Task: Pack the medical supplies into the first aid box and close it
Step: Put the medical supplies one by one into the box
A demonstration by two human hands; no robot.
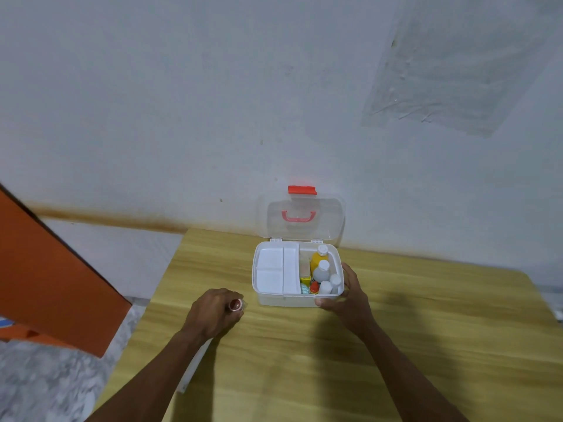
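Observation:
The white first aid box (pixel 286 300) stands open near the far edge of the wooden table (pixel 304 360). Its clear lid (pixel 332 220), with a red handle and red latch, leans back against the wall. A white divided tray (pixel 275 271) fills the left half of the box. Several bottles stand in the right half, among them a yellow one (pixel 318 257) and white-capped ones (pixel 322 271). My right hand (pixel 350 296) grips the box's front right corner. My left hand (pixel 214 309) rests on the table left of the box, closed around a small red-topped container (pixel 235 305).
A wall rises right behind the box. An orange panel (pixel 51 281) stands to the left, off the table, over a grey mottled floor. The table's left edge runs diagonally close to my left forearm.

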